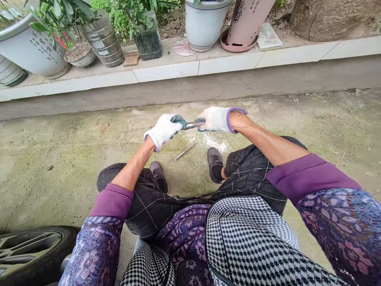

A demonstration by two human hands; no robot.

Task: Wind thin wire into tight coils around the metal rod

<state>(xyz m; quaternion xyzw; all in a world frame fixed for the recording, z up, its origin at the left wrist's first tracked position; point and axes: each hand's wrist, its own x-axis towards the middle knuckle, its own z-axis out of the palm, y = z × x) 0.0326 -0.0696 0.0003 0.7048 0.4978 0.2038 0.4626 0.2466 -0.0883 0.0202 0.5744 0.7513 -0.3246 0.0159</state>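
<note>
My left hand, in a white knit glove with a green palm, is closed round the left end of a short metal rod. My right hand, gloved the same way with a purple cuff, grips the rod's other end. The rod is held roughly level above the ground between my feet; its middle looks shiny and its ends are hidden in my fingers. Below lies a thin, stick-like tool, its kind too small to tell. White powder is scattered on the concrete close to my right shoe.
A low tiled ledge runs across the front, bearing potted plants, a white pot, a pink pot and cut-down plastic bottles. A log lies at the far right. At lower left stands a car wheel.
</note>
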